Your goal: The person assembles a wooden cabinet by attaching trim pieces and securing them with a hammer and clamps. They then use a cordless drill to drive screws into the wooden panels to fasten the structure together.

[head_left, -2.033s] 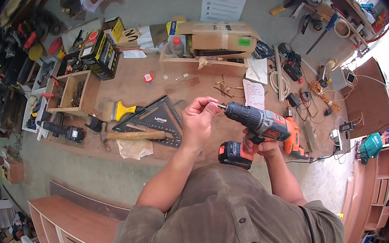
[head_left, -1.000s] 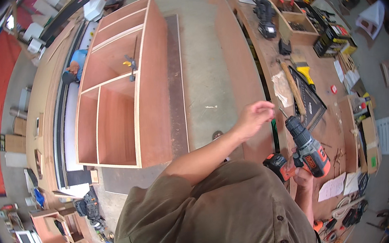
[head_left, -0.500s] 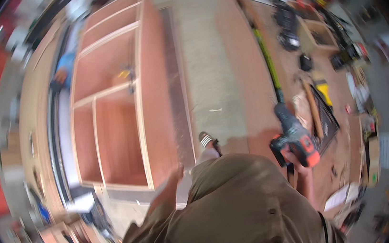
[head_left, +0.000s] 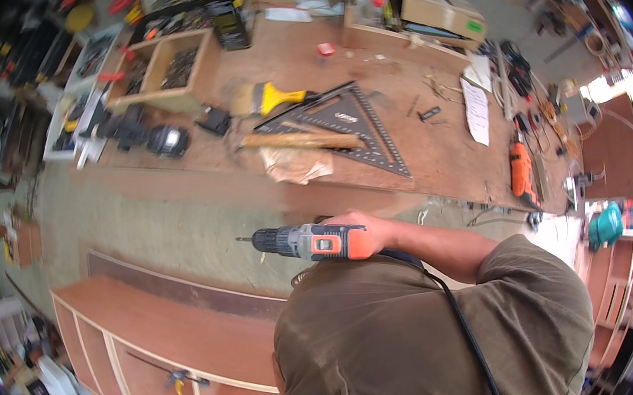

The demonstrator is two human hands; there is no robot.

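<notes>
My right hand [head_left: 358, 223] is wrapped round the grip of an orange, grey and black cordless drill [head_left: 312, 242]. The drill lies level in front of my body, with a thin bit in its chuck pointing left. Beyond it stands a wooden workbench [head_left: 437, 160]. On the bench lie a black triangular square [head_left: 376, 140], a wooden handle [head_left: 298, 141], a brush with a yellow handle [head_left: 280, 97] and crumpled brown paper [head_left: 293, 166]. My left hand does not show.
At the lower left is a reddish wooden cabinet carcass [head_left: 182, 322] with a clamp [head_left: 179, 382] on it. A divided wooden box [head_left: 165, 70] of small hardware and a second orange power tool [head_left: 522, 168] are on the bench. Cables trail at its right end.
I have turned right toward the workbench, so the cabinet has shifted to the lower left. The drill, still in my right hand, now points left. My left hand has gone out of view.
</notes>
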